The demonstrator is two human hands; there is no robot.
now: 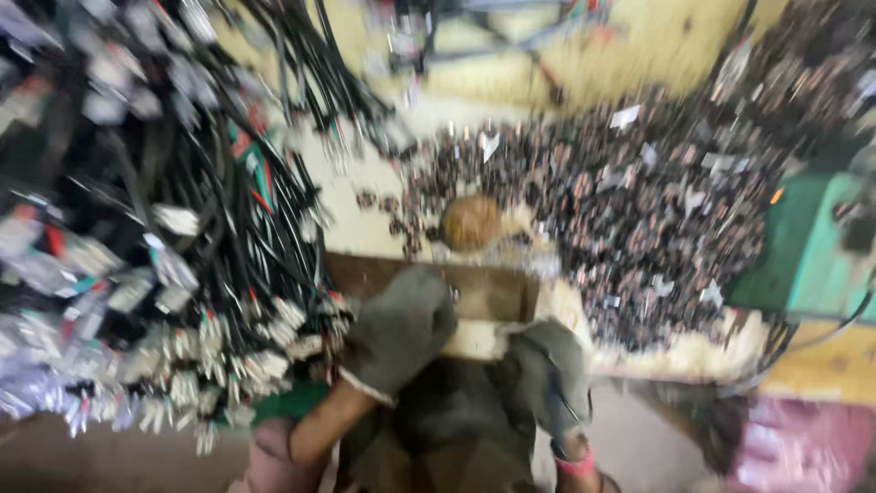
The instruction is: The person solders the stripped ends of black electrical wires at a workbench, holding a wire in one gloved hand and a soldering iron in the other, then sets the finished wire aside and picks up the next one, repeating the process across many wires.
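- Grey gloves cover both hands; the left hand [399, 330] rests on the wooden ledge [484, 294], knuckles up, fingers curled loosely over its near edge, nothing visibly pinched.
- Just right of it along that ledge, the right hand [547, 365] is blurred; I cannot tell whether it grips anything.
- Left of the ledge hangs a bundle of black cables [182, 237] with white connectors, its long axis running from upper right to lower left; the left hand is nearer.
- Beyond the ledge sits a round brown object [471, 222], beside a heap of small dark metal scraps [639, 201].
- Right of the heap: a green machine [808, 246].
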